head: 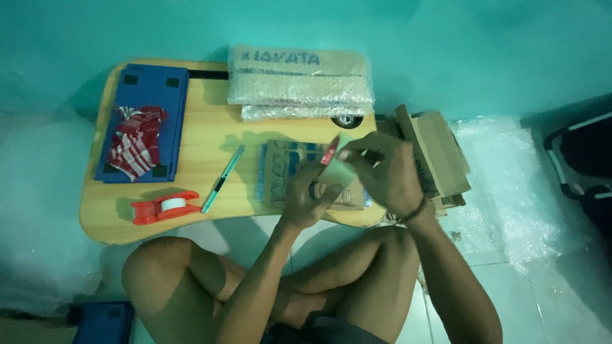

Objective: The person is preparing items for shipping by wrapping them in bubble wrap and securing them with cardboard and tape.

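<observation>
Crossed bare legs (210,280), seated before low wooden table (210,137). Left hand (305,194) and right hand (382,172): both pinching small pale-green packet (338,171) above table's right half. Beneath packet: flat patterned package (284,172). Left of package: teal utility knife (223,178), red tape dispenser (164,207), blue board (150,95).

Open wood on the small table (197,137) between the blue board (143,121) and the flat packet (290,173) — only the pen-like cutter (223,171) lies slanted across that lane. Front left edge blocked by the red tape dispenser (164,207). Back edge taken by stacked bubble-wrapped parcels (299,79). Right side crowded — cardboard pieces (437,156) stand just beside the table, bubble wrap (510,191) spread on the floor beyond. Both hands, left hand (306,197) and right hand (382,172), hover over the packet, covering its right half.
</observation>
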